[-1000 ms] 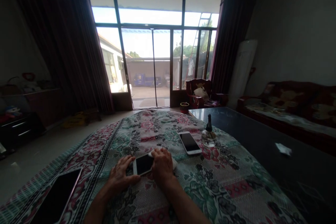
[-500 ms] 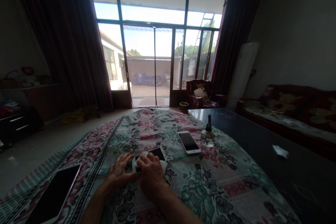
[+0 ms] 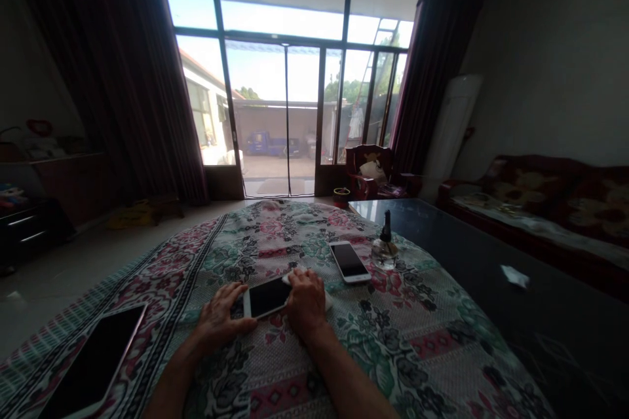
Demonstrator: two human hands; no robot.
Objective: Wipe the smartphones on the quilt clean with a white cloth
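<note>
A white-framed smartphone (image 3: 266, 296) lies flat on the patterned cloth with its dark screen up. My left hand (image 3: 221, 314) steadies its left end, fingers at the upper corner and thumb at the lower one. Over the right end of the screen, my right hand (image 3: 307, 301) is closed on a white wiping cloth (image 3: 328, 302), most of which is hidden under the fingers. A second white phone (image 3: 349, 262) rests just beyond my right hand. Beside it stands a clear spray bottle (image 3: 384, 251) with a black top.
A dark tablet-like device (image 3: 95, 360) lies at the left of the floral tablecloth (image 3: 275, 386). To the right is a dark glossy tabletop (image 3: 422, 229) with a crumpled white tissue (image 3: 515, 276). Farther off are a red wooden chair (image 3: 371, 173), a sofa (image 3: 540, 203) and glass doors (image 3: 265, 118).
My right hand has slid rightward along the phone with the cloth, uncovering more of the screen. My left hand stays at the phone's left end. The view has shifted slightly.
</note>
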